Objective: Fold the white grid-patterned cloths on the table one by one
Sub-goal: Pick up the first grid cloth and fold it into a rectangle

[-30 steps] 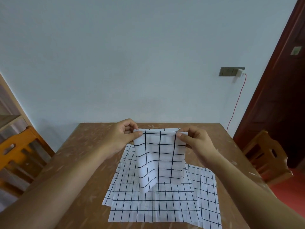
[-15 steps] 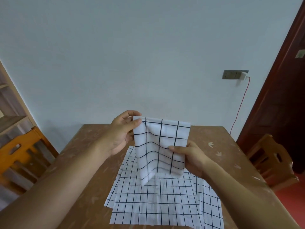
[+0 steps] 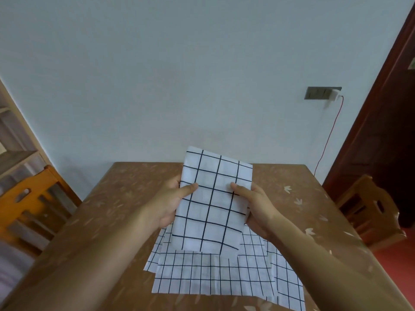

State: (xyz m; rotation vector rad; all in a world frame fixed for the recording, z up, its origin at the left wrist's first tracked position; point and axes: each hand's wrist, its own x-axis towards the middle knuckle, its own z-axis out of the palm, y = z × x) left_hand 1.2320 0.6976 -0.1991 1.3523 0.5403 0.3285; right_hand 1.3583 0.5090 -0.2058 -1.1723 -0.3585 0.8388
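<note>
head view, looking down over both forearms: a folded cloth (image 3: 213,203) is held up in the air above the bench (image 3: 125,198), tilted so its far edge points toward 12 o'clock and its near edge hangs toward 6 o'clock. the left hand (image 3: 171,204) is clamped on the cloth's 9 o'clock edge, thumb lying across the top face and the other fingers hidden underneath. the right hand (image 3: 256,206) is clamped on the 3 o'clock edge the same way, thumb on top, fingers behind the fabric. the cloth is white with a bold dark grid and shows as a long rectangle, several squares wide.

below it, at 6 o'clock on the bench, lies a pile of flat cloths (image 3: 215,277) with a finer grid, spread out and overlapping, one edge sticking out at 8 o'clock and another at 4 o'clock. the held cloth's near edge covers part of this pile; whether it touches cannot be told.

an orange chair (image 3: 29,205) stands at 9 o'clock beside the bench, and another chair (image 3: 370,209) at 3 o'clock. a wall socket (image 3: 323,93) with a red cable (image 3: 330,135) sits at 1 o'clock.
</note>
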